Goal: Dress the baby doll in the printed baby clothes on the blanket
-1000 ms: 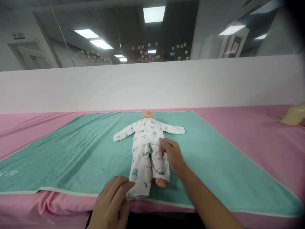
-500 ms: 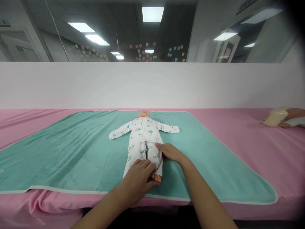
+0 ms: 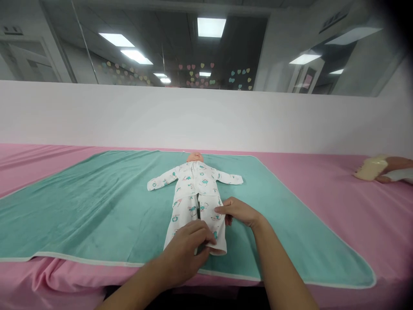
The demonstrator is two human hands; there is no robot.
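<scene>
A baby doll point(image 3: 195, 157) lies on its back, its arms stretched out to the sides. It wears a white printed top point(image 3: 193, 178) and matching trousers point(image 3: 211, 219). My left hand point(image 3: 189, 247) is closed on the trouser leg on the right, close to the hem, with thumb and fingers bent around the cloth. Higher up the same leg, my right hand point(image 3: 240, 212) pinches the outer side, thumb on top and fingers underneath. The foot inside that leg is hidden. My left hand covers part of the other leg.
A green blanket point(image 3: 106, 202) with a pale border lies under the doll, over a pink cloth point(image 3: 338, 202). At the far right are another doll's limbs and a cream-coloured piece point(image 3: 371, 168). A white wall point(image 3: 206, 116) with a mirror or window stands behind.
The trouser leg on the right has come down over the doll's foot, which showed before. Both hands have shifted slightly toward me with the cloth, and the view has tilted a little.
</scene>
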